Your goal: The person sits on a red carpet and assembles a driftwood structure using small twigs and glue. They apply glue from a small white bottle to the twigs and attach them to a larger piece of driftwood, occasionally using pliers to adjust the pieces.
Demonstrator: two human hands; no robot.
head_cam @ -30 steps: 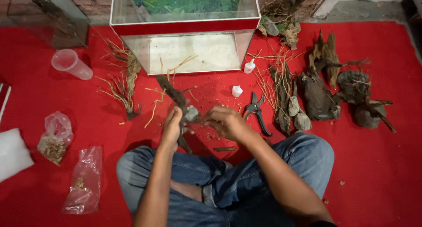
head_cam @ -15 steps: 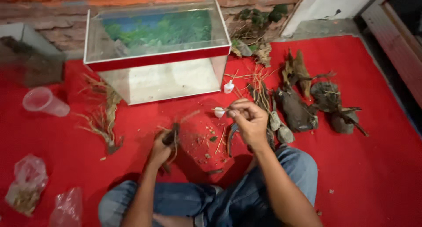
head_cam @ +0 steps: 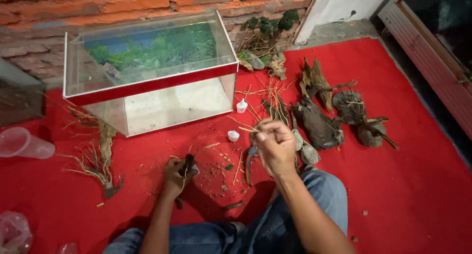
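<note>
I sit on a red carpet (head_cam: 423, 185). My left hand (head_cam: 177, 178) is closed around a small dark piece of driftwood (head_cam: 189, 163), held low over the carpet. My right hand (head_cam: 273, 147) is raised higher and pinches a thin pale twig (head_cam: 246, 128) between its fingertips. Pliers with grey handles (head_cam: 250, 161) lie on the carpet just under my right hand. A small white cap (head_cam: 233, 135) and a small white glue bottle (head_cam: 241, 106) rest on the carpet beyond my hands.
An empty glass aquarium (head_cam: 152, 77) with a red band stands ahead by a brick wall. Dark driftwood pieces (head_cam: 319, 121) and stones (head_cam: 309, 153) lie right. Dry roots (head_cam: 98, 160) and a plastic cup (head_cam: 24, 145) lie left. Twigs and crumbs litter the carpet.
My hands have come apart: the left stays low with the driftwood, the right has lifted with a twig. The camera has tilted up and shifted right.
</note>
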